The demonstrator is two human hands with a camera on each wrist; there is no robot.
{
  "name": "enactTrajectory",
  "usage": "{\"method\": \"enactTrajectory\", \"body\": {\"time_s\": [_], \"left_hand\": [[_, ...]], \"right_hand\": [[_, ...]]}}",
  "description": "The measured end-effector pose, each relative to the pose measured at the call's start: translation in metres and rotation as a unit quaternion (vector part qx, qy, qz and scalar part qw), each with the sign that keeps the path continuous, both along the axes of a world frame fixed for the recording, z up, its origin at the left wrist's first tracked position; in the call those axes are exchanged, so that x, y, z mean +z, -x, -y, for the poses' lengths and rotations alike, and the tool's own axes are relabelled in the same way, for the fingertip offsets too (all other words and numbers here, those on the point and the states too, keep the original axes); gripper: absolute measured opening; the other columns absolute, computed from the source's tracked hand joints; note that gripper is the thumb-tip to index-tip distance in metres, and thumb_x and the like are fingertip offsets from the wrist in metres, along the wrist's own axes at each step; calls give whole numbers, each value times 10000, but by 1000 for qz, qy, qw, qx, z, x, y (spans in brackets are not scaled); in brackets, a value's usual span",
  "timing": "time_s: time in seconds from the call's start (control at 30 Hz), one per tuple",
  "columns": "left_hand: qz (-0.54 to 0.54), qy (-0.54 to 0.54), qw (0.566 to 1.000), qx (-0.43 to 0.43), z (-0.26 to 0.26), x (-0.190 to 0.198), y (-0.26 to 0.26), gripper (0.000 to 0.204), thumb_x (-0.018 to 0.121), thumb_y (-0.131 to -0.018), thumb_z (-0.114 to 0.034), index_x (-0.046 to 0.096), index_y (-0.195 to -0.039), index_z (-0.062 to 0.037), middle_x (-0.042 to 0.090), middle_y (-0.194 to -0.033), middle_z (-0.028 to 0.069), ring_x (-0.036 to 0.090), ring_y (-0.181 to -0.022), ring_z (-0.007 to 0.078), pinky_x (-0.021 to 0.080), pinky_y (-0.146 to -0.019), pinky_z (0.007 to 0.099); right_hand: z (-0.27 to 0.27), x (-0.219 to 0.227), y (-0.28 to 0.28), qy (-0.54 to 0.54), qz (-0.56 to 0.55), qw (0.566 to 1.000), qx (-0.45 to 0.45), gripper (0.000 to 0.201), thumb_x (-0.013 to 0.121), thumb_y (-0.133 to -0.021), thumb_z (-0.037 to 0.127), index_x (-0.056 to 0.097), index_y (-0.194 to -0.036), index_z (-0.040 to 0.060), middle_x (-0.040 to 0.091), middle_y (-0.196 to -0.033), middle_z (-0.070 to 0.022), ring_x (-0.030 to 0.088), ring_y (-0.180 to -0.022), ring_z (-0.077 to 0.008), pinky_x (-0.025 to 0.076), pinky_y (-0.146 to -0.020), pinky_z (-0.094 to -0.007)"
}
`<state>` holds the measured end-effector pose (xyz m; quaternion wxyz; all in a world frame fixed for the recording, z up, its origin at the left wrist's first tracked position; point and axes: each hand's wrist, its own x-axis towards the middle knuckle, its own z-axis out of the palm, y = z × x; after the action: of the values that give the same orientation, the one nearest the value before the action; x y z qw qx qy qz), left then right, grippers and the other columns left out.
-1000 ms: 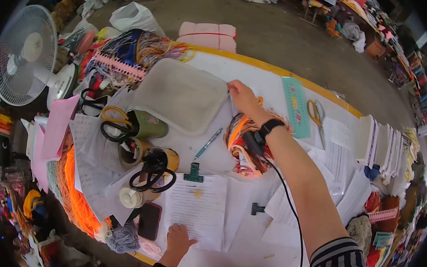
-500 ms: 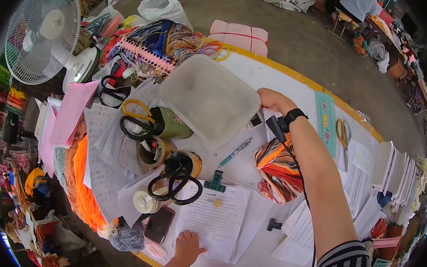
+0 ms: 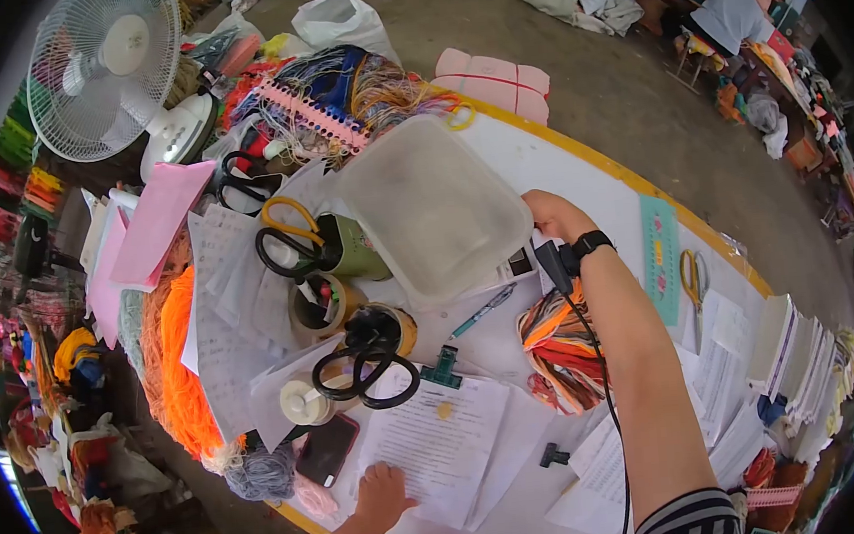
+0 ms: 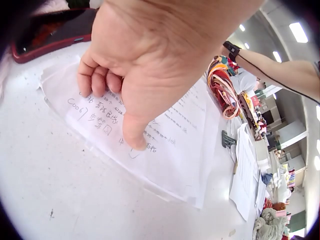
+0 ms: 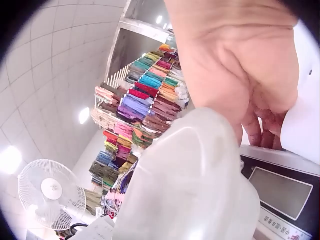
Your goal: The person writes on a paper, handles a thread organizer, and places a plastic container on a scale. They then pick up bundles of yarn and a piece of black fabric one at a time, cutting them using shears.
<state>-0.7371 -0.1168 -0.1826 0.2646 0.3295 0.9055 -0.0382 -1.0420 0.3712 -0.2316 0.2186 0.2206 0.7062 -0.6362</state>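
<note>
My left hand (image 3: pixel 383 493) rests on the lower left of the printed and handwritten sheets (image 3: pixel 440 437); in the left wrist view its thumb lies straight on the paper and its fingers are bent. A green clip sits at the sheets' top. My right hand (image 3: pixel 559 218) is at the right corner of a translucent plastic tray (image 3: pixel 432 206). Under the tray, a scale with a grey display (image 5: pixel 281 192) shows. In the right wrist view the right hand's (image 5: pixel 240 65) fingers bend down at the scale's edge; the tray hides its thumb, so its hold is unclear.
A yarn bundle (image 3: pixel 562 347) lies below the right wrist, with a pen (image 3: pixel 483 311) to its left. Left are scissors in a green can (image 3: pixel 358 250), a phone (image 3: pixel 328 449) and orange yarn (image 3: pixel 182 372). More scissors (image 3: pixel 694 281) lie right. A black cable hangs along the right forearm.
The head view has shifted, so the table's things appear farther right. My right hand has moved slightly away from the yarn bundle, and part of the scale now shows beneath the tray. My left hand stays on the sheets.
</note>
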Motion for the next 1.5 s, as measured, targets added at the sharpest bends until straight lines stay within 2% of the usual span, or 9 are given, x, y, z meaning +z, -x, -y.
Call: {"method": "enactTrajectory", "body": {"time_s": [0.03, 0.1, 0.43, 0.5, 0.87, 1.03, 1.23, 1.33, 1.5], "left_hand": [[-1, 2, 1000, 3, 0, 0, 0, 620, 809, -614, -491, 520, -933, -44, 496, -941, 122, 537, -894, 285, 494, -711, 375], [-6, -12, 1000, -3, 0, 1, 0, 631, 808, -610, -499, 518, -937, -44, 493, -940, 122, 529, -889, 284, 491, -708, 374], [-2, 7, 1000, -4, 0, 0, 0, 650, 806, -601, -517, 518, -946, -46, 490, -942, 114, 523, -884, 269, 488, -704, 359], [5, -23, 1000, -1, 1, 2, 0, 638, 799, -634, -495, 508, -940, -16, 485, -949, 157, 534, -901, 318, 494, -726, 386], [-41, 31, 998, -33, 0, -2, -4, 673, 790, -600, -566, 539, -945, -46, 507, -939, 114, 543, -886, 262, 506, -683, 354], [-21, 49, 998, -31, 6, -25, -3, 675, 787, -621, -565, 557, -968, -34, 524, -975, 119, 550, -937, 279, 517, -728, 367], [-39, -1, 998, -46, 12, -23, -3, 700, 795, -637, -536, 524, -1012, -11, 522, -1007, 154, 556, -947, 310, 525, -760, 376], [-9, 11, 999, -50, 12, -23, -1, 693, 797, -644, -527, 518, -1005, -5, 522, -1010, 162, 560, -961, 323, 535, -764, 387], [-37, -2, 998, -52, 7, -12, 3, 579, 780, -699, -475, 556, -961, -10, 581, -968, 156, 603, -921, 333, 542, -749, 402]], "right_hand": [[4, 4, -2, 2, -1, 1000, 3, 205, 672, -818, 126, 658, -946, -35, 658, -851, -105, 606, -672, -194, 518, -591, -339], [11, 23, -10, 156, 19, 986, -52, 204, 658, -820, 94, 650, -990, -19, 667, -871, -91, 620, -702, -181, 520, -626, -325], [8, 76, -23, 129, -44, 991, -11, 177, 601, -896, 103, 589, -1062, 43, 652, -948, -33, 635, -881, -135, 522, -817, -274], [8, 84, -30, 152, -86, 984, -42, 185, 615, -910, 151, 586, -1062, 49, 643, -997, -28, 622, -918, -121, 513, -843, -272], [16, 109, -76, 118, -94, 985, -83, 164, 668, -893, 262, 621, -921, 108, 643, -892, 9, 611, -823, -106, 492, -792, -274], [24, 128, -125, 132, -101, 979, -116, 269, 652, -902, 245, 626, -1024, 7, 656, -923, -41, 628, -827, -146, 513, -802, -297], [47, 165, -282, 185, -139, 942, -245, 289, 605, -937, 204, 587, -1151, 10, 639, -999, -15, 605, -853, -106, 497, -766, -270], [53, 143, -417, 162, -109, 932, -305, 286, 586, -952, 193, 575, -1181, 23, 626, -1046, 5, 578, -890, -75, 470, -763, -248], [117, 146, -627, 186, -29, 858, -478, 235, 565, -966, 174, 583, -1167, 51, 618, -1035, 15, 554, -880, -55, 443, -741, -219]]}}
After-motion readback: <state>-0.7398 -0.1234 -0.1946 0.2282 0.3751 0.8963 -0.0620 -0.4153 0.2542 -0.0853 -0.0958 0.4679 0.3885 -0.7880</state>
